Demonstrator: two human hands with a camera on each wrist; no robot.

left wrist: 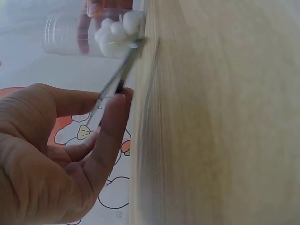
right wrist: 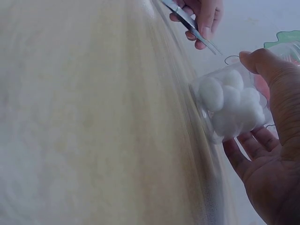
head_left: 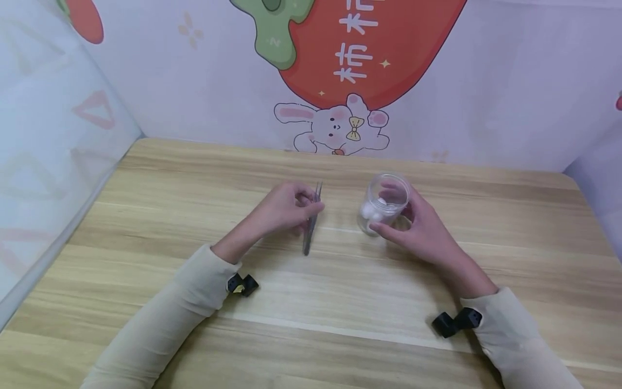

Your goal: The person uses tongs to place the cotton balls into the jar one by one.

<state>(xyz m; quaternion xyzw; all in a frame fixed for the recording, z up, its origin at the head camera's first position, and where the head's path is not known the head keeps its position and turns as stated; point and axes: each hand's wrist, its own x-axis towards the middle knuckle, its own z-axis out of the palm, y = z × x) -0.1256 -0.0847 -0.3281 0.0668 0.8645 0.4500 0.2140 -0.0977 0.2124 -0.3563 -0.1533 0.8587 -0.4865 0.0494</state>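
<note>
My left hand (head_left: 286, 208) pinches a pair of metal tweezers (head_left: 311, 232) between thumb and fingers, just above the table. Their two slim prongs point away toward the back wall, a little apart. To the right, my right hand (head_left: 423, 227) holds a clear lidless jar (head_left: 365, 219), with the thumb on the near side and fingers behind it. Inside the jar, several white cotton balls (right wrist: 229, 101) fill the lower part. In the left wrist view the jar (left wrist: 65, 35) stands about upright with its base at the tabletop. A gap separates the tweezers from the jar.
The light wood table (head_left: 311, 319) reaches back to a white cloth wall (head_left: 194, 86) printed with a bunny and a red fruit. Another cloth wall (head_left: 48, 135) borders the left side. Small black devices (head_left: 457, 322) sit on both sleeve cuffs.
</note>
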